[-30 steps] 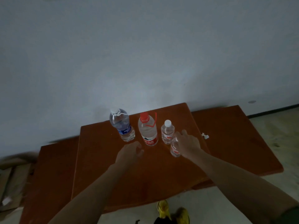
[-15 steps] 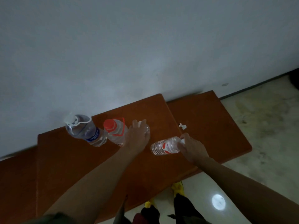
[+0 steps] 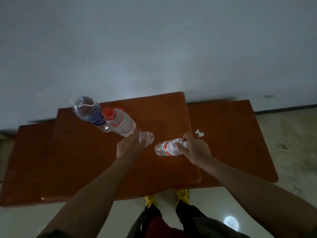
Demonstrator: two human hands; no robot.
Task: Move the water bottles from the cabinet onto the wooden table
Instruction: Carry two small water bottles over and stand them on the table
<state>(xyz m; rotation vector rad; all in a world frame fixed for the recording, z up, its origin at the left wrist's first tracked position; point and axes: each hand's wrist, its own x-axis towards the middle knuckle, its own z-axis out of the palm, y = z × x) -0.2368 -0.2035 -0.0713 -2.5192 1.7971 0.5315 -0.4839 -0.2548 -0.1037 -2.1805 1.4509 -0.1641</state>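
While it is held on its side over the counter (image 3: 68, 160), the small bottle (image 3: 169, 149) is clasped at its neck end by the right grip (image 3: 195, 150), whose fingers are curled round the cap and shoulder. The bottle is made of clear, ribbed plastic, and a red-and-white label is wrapped round its middle; the writing on it is too blurred to be read. Just to its left, a second small bottle (image 3: 147, 138) of the same clear plastic is enclosed at the top by the left grip (image 3: 128, 146), the fingers being closed over it so that its cap is hidden. Whether its base rests on the counter cannot be told. Behind that grip a red-capped bottle (image 3: 121, 121) with a red-edged label is seen, and it is overlapped at the rear by a larger blue-labelled bottle (image 3: 89, 111) with a clear loop at its neck. The counter is formed of smooth, orange-brown wood with rounded corners. A second panel (image 3: 231, 143) of the same wood is set to the right, and a small white scrap (image 3: 199, 133) is lying on it. A pale, mottled floor (image 3: 288, 138) is seen beyond.
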